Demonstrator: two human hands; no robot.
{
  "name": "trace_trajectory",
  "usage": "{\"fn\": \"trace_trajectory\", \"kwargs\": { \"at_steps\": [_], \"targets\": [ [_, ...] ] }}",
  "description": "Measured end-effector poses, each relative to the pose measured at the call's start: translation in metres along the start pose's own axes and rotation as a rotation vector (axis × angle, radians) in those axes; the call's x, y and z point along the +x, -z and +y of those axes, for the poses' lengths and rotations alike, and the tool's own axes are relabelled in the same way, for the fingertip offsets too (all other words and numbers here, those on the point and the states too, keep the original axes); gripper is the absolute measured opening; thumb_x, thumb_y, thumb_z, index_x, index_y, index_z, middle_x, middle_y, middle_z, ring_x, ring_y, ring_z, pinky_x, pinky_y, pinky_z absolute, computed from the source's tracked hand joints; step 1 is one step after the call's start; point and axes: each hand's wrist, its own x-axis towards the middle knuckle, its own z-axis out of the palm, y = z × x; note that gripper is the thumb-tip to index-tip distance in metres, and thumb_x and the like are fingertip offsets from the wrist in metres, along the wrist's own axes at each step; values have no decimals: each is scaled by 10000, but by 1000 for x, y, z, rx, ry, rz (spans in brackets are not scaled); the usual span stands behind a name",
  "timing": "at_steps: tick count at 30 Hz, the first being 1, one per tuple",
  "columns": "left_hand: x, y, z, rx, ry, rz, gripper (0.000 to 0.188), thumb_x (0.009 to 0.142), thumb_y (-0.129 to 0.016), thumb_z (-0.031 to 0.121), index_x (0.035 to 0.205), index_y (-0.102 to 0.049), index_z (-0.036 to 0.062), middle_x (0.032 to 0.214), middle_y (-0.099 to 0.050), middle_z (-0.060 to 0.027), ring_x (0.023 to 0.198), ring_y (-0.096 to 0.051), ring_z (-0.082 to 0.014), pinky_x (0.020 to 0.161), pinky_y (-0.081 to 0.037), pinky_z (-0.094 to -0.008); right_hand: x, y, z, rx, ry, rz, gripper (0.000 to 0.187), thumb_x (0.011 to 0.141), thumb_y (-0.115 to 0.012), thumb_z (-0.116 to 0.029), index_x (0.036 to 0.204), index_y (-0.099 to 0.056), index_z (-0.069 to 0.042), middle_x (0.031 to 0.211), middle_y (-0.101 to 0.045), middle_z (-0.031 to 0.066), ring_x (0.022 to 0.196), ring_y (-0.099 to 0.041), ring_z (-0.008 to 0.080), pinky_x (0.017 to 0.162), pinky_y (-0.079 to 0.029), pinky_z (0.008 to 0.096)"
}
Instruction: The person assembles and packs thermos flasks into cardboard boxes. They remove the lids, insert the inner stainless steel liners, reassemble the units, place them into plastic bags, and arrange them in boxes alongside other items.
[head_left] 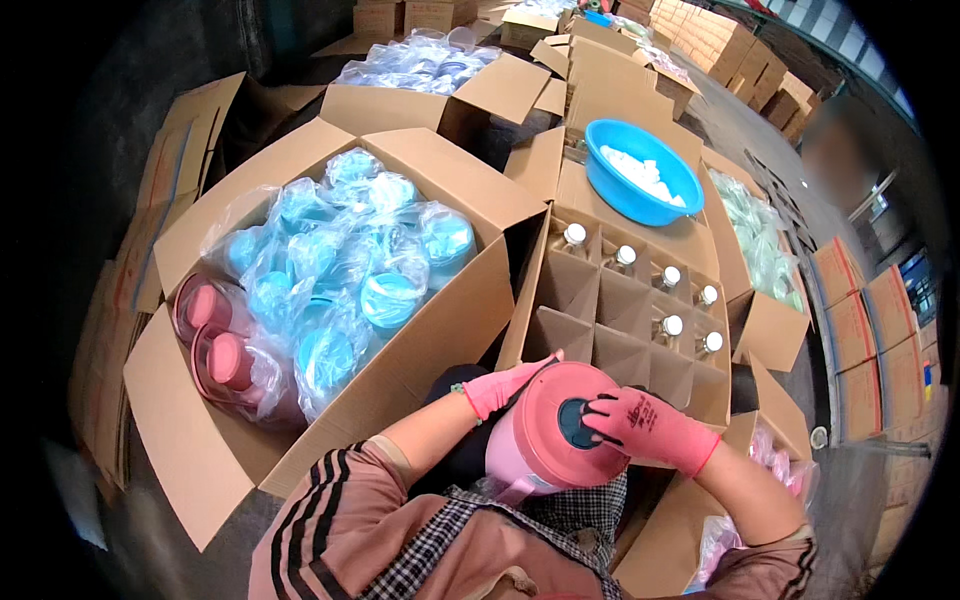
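On my lap lies a pink round jug (527,445), tilted so its wide lid faces right and up. My left hand (497,388), in a pink glove, grips the jug's upper left rim; its fingertips are partly hidden behind the jug. The gloved right hand (650,428) has its fingers bent onto a dark teal round cap (577,424) in the middle of the lid. Clear plastic film shows at the jug's lower side.
At left, a large carton (420,330) holds bagged blue jugs (392,300) and pink ones (230,360). Ahead, a divided carton (625,340) holds several white-capped bottles (668,277). A blue basin (640,213) with white pieces rests behind it. More cartons (870,340) stand at right.
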Motion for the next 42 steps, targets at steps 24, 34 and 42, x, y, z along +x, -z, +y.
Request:
{"fn": "trace_trajectory", "kwargs": {
  "at_steps": [24,34,42],
  "targets": [
    [7,6,14,113,-70,-55,238,895,-470,269,923,-586,63,890,-614,-46,824,-561,-153,793,-452,-302,39,-75,10,-351,-518,-274,63,699,-555,-112,722,-577,-58,663,-576,63,580,-561,212,532,-456,316],
    [-12,18,2,145,-295,19,276,904,-442,298,980,-552,57,979,-595,-92,885,-545,-190,836,-441,-334,15,-38,-84,-3,-593,199,639,647,-646,-493,1055,-513,-19,987,-490,203,883,-495,359,765,-405,442],
    [-65,-14,-61,1068,-611,421,458,884,-462,341,1179,-418,-5,1075,-535,-133,966,-515,-213,885,-390,-292,-30,-33,-84,93,-632,310,485,648,-674,-346,994,-546,-32,904,-506,149,799,-513,321,702,-429,392]
  ]
}}
